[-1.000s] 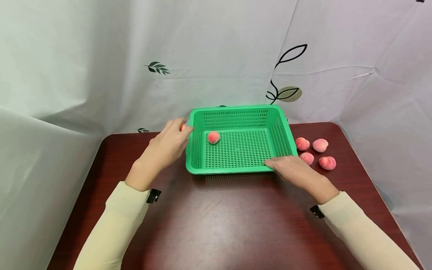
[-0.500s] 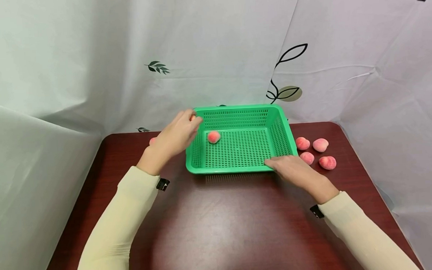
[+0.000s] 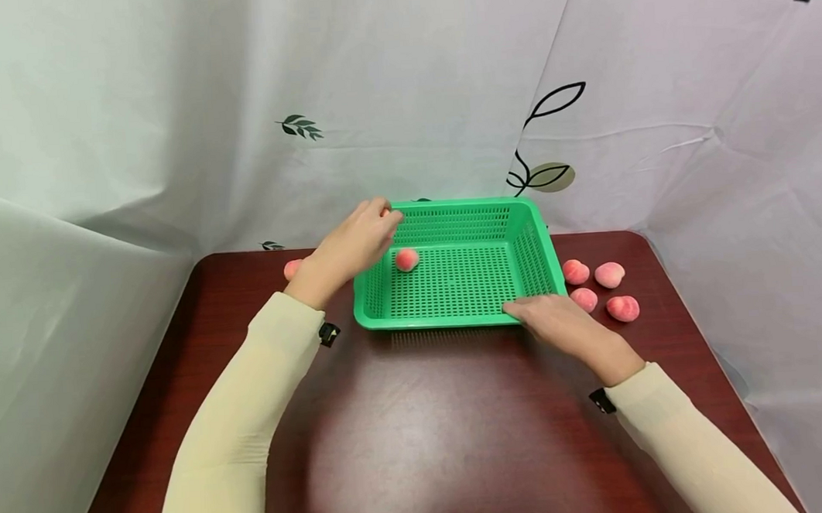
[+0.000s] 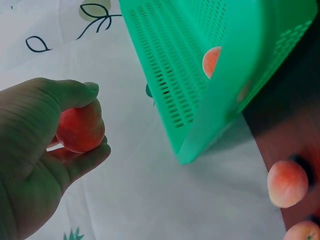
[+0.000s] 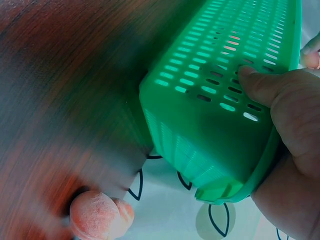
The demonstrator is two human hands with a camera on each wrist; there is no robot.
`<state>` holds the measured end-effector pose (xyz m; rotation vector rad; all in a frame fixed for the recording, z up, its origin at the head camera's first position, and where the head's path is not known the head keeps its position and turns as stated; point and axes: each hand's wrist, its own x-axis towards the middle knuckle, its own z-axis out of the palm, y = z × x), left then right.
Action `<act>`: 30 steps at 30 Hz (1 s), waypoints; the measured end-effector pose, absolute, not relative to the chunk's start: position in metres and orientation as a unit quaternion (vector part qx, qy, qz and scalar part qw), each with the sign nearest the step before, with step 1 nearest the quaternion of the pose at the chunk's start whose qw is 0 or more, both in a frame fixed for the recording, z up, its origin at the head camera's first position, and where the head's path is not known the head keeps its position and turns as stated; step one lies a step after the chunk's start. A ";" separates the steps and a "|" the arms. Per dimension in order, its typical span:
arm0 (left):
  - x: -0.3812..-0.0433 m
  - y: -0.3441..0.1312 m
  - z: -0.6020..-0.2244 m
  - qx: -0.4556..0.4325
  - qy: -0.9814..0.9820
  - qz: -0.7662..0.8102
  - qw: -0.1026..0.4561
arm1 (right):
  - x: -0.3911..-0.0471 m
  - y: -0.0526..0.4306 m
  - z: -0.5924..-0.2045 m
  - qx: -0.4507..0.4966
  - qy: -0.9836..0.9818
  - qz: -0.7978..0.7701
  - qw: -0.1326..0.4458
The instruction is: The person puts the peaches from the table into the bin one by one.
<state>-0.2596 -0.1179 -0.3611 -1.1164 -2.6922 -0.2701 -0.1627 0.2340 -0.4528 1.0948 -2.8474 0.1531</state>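
My left hand (image 3: 358,244) is raised over the left rim of a green plastic basket (image 3: 449,322). It holds a reddish peach (image 4: 81,127) between thumb and fingers, which the head view mostly hides. Inside the basket, a single peach (image 3: 406,260) lies on the slotted floor toward the left. At the near right corner my right hand (image 3: 554,322) grips the rim. Its thumb presses on the slotted outer wall in the right wrist view, while its other fingers are hidden behind the basket.
Several peaches (image 3: 610,275) lie on the dark red table (image 3: 421,442) right of the basket. Left of it, another peach (image 3: 292,270) shows partly behind my left wrist; the left wrist view shows two peaches (image 4: 288,184) there. A pale curtain (image 3: 402,94) hangs behind the table.
My left hand has moved right and upward with its peach, from beside the basket to over its left rim. A peach on the left has come into sight. My right hand stays put.
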 end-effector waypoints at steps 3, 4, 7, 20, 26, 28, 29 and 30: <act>-0.266 -0.114 -0.361 -0.374 -0.917 -0.094 0.106 | -0.164 0.234 -0.452 0.358 -0.931 0.054 0.042; -0.268 -0.113 -0.362 -0.373 -0.917 -0.096 0.106 | -0.164 0.233 -0.452 0.358 -0.931 0.055 0.041; -0.274 -0.110 -0.362 -0.371 -0.917 -0.104 0.101 | -0.164 0.233 -0.452 0.360 -0.930 0.057 0.040; -0.292 -0.090 -0.361 -0.344 -0.932 -0.113 0.021 | -0.164 0.234 -0.450 0.364 -0.929 0.050 0.046; -0.302 -0.081 -0.364 -0.338 -0.935 -0.101 -0.016 | -0.163 0.233 -0.449 0.358 -0.932 0.043 0.038; -0.305 -0.079 -0.365 -0.336 -0.937 -0.096 -0.024 | -0.162 0.233 -0.449 0.358 -0.932 0.040 0.035; -0.306 -0.078 -0.366 -0.334 -0.937 -0.093 -0.028 | -0.162 0.232 -0.449 0.358 -0.932 0.039 0.035; -0.307 -0.077 -0.367 -0.335 -0.938 -0.089 -0.029 | -0.162 0.232 -0.449 0.358 -0.932 0.039 0.036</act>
